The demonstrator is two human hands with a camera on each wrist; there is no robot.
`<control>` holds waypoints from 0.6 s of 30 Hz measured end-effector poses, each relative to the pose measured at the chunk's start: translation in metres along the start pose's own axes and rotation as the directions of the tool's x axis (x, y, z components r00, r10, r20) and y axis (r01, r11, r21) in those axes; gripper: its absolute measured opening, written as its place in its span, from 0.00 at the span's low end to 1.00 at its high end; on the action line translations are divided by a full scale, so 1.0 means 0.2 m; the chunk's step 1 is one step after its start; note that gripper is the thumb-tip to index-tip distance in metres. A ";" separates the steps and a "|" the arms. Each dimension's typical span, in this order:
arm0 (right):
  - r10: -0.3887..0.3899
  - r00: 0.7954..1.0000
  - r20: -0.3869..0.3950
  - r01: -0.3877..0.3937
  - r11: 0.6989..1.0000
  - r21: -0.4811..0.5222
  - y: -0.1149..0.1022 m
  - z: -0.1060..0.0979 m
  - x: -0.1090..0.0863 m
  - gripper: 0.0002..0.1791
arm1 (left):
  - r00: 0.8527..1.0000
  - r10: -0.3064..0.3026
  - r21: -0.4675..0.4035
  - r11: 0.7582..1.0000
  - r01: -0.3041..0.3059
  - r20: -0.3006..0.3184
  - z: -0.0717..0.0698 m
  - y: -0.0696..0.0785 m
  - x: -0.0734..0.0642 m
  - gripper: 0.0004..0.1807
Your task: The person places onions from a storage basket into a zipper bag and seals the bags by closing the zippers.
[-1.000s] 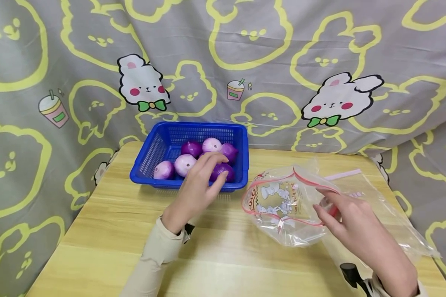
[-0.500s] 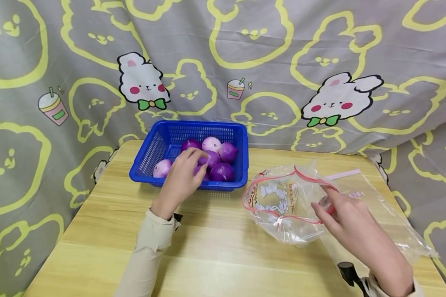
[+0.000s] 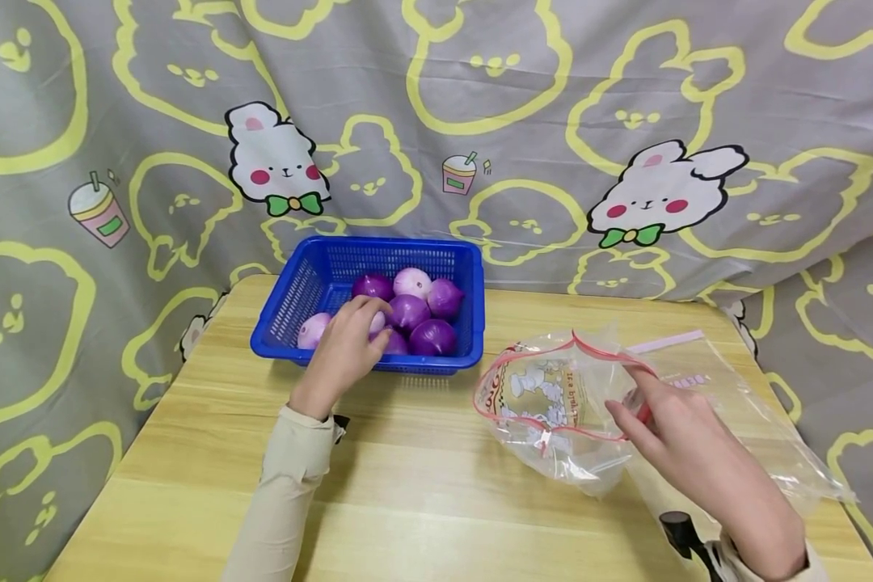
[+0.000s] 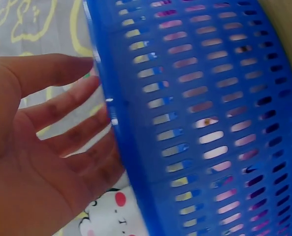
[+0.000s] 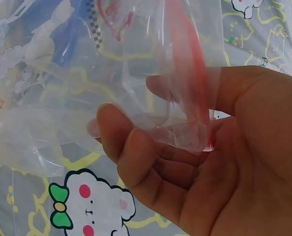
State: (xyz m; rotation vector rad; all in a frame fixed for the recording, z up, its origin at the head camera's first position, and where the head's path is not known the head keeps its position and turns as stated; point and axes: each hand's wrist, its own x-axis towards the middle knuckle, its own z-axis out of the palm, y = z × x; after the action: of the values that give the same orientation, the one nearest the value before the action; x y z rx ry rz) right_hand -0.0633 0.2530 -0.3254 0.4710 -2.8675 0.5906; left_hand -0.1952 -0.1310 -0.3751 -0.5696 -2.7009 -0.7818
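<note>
My left hand (image 3: 343,352) reaches over the near rim of a blue mesh basket (image 3: 478,275) that contains several red onions (image 3: 432,338). Its fingers are loosely bent over a pale onion (image 3: 377,324) that shows between thumb and forefinger. In the left wrist view, the fingertips of that hand (image 4: 52,142) disappear behind the basket rim (image 4: 115,115). On the right, a clear zip bag (image 3: 538,396) with a red seal and a printed chef design has its mouth spread wide. My right hand (image 3: 698,432) holds its right edge, fingers curled at the red seal (image 5: 192,59).
A second clear bag (image 3: 745,404) with a pink strip lies flat on the wooden table (image 3: 400,501), partly under my right forearm. Behind the basket hangs a grey curtain (image 3: 400,73) with rabbit drawings, enclosing the table's back and sides.
My left hand has moved left and lower in the basket, from the onions on the right to a pale onion nearer the middle, uncovering purple onions. The right hand stays on the bag's edge.
</note>
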 end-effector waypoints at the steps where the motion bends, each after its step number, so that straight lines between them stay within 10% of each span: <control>1: 0.001 1.000 0.006 -0.001 1.000 0.002 0.00 0.00 0.00 0.21 | 1.000 -0.016 0.003 1.000 0.016 0.022 0.01 -0.01 0.00 0.13; 7: 0.010 0.999 0.037 -0.011 1.000 0.019 0.00 0.00 0.00 0.24 | 0.989 -0.104 -0.012 0.994 0.106 0.105 0.05 -0.06 0.01 0.14; 18: -0.025 0.999 0.033 0.024 1.000 0.016 0.00 0.00 0.00 0.24 | 0.949 -0.312 0.071 0.949 0.308 0.045 0.08 -0.06 -0.01 0.14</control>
State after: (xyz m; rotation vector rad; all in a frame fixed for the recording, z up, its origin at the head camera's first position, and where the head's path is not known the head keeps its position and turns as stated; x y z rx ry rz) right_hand -0.0641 0.2534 -0.3264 0.5221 -2.8856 0.6065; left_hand -0.2018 -0.1311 -0.3944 -0.1528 -2.8951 -0.7601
